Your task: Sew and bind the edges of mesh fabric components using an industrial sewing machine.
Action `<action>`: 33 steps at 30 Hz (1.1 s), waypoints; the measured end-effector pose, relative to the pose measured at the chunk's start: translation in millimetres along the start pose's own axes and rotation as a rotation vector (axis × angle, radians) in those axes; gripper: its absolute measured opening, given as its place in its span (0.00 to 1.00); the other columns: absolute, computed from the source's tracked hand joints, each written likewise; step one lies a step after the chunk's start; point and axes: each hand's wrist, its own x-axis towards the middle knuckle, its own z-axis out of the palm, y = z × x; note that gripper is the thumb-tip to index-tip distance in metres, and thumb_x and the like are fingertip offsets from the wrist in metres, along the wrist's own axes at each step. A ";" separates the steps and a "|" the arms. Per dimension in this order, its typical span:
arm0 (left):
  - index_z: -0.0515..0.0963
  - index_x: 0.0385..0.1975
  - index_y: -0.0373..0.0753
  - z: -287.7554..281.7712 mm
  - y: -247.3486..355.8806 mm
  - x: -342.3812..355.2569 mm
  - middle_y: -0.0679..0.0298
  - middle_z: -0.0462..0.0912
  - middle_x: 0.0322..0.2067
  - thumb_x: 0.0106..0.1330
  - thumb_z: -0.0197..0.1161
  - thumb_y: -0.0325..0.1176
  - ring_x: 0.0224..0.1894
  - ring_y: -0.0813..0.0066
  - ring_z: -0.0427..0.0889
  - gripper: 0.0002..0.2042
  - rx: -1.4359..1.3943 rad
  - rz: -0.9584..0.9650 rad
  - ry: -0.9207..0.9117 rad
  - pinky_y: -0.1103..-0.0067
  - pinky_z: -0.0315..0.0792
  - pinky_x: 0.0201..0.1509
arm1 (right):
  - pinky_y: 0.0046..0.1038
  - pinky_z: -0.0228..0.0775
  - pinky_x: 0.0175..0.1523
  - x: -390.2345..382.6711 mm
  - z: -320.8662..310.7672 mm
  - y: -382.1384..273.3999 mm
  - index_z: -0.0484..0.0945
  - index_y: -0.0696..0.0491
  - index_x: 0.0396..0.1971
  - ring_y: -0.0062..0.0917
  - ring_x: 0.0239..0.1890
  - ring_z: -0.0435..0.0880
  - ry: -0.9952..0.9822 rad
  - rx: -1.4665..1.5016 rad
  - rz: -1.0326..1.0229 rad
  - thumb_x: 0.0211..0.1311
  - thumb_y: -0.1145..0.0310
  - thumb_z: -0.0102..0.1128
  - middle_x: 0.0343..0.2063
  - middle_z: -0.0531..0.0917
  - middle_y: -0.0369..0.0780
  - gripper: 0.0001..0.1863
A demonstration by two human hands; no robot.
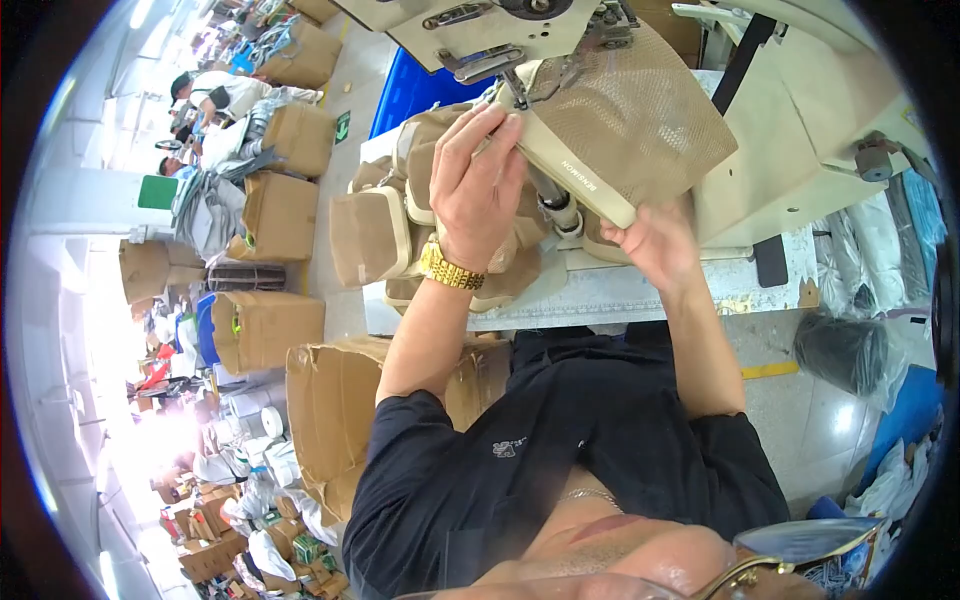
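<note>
Black short-sleeved shirt [620,410], gold wristwatch [455,270], silver neck chain [590,493], gold-framed glasses [808,540]

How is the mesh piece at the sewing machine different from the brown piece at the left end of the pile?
The mesh piece is at the sewing machine, with the left hand and right hand on it; the brown piece lies in the pile, no hand on it. The mesh piece's cream strip shows lettering; the brown piece shows none. Both are brownish with cream trim.
</note>
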 end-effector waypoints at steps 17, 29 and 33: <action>0.80 0.49 0.36 4.5 -10.3 -1.8 0.56 0.81 0.51 0.51 0.64 0.20 0.55 0.56 0.79 0.22 -0.052 0.004 0.018 0.68 0.74 0.59 | 0.30 0.76 0.48 -42.1 46.6 21.2 0.77 0.56 0.50 0.32 0.48 0.83 0.115 -0.314 0.134 0.63 0.66 0.63 0.48 0.83 0.43 0.17; 0.82 0.45 0.36 12.3 -4.0 -0.2 0.58 0.83 0.46 0.48 0.62 0.17 0.53 0.57 0.81 0.20 -0.061 0.020 0.127 0.68 0.75 0.57 | 0.25 0.70 0.46 -27.3 42.7 -58.7 0.78 0.61 0.45 0.23 0.40 0.79 0.391 -1.506 -0.501 0.60 0.70 0.64 0.39 0.82 0.39 0.15; 0.83 0.43 0.36 6.2 -5.0 -5.2 0.58 0.83 0.46 0.48 0.60 0.15 0.53 0.58 0.81 0.20 -0.060 0.065 0.097 0.69 0.76 0.56 | 0.24 0.69 0.43 -50.2 56.2 -41.9 0.79 0.62 0.40 0.21 0.36 0.77 0.259 -1.319 -0.356 0.62 0.69 0.63 0.35 0.81 0.38 0.13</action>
